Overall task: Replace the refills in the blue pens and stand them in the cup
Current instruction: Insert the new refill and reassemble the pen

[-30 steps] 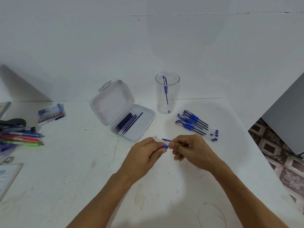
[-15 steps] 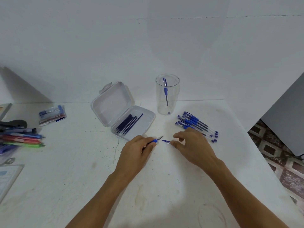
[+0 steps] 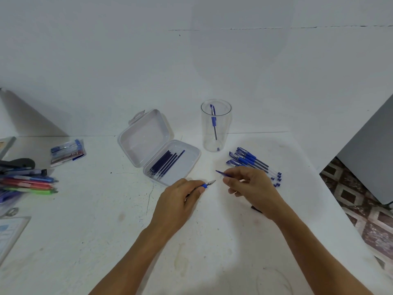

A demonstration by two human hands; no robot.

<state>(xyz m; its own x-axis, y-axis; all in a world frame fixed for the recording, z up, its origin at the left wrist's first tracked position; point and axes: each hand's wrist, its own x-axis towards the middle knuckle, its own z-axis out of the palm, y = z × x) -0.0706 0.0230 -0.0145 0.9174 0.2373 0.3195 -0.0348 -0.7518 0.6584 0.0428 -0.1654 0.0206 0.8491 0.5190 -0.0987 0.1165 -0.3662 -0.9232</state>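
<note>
My left hand (image 3: 180,201) grips a blue pen (image 3: 207,184) by its barrel; the blue grip and bare metal tip stick out toward the right. My right hand (image 3: 253,188) pinches a small blue pen cap (image 3: 221,173) a short way from that tip. A clear cup (image 3: 215,124) stands behind with one blue pen (image 3: 213,122) upright in it. Several capped blue pens (image 3: 253,162) lie in a pile right of the cup, partly hidden by my right hand. An open white box (image 3: 191,158) holds several dark refills (image 3: 165,162).
Coloured pens (image 3: 27,182) and a packet of pens (image 3: 68,152) lie at the far left. A small dark object (image 3: 256,208) shows under my right wrist. The table's right edge (image 3: 331,201) drops to a patterned floor. A white wall rises behind the cup.
My hands, joined on the pen a second ago, have pulled apart. The cap has come off in my right hand, and the pen's tip is now bare in my left.
</note>
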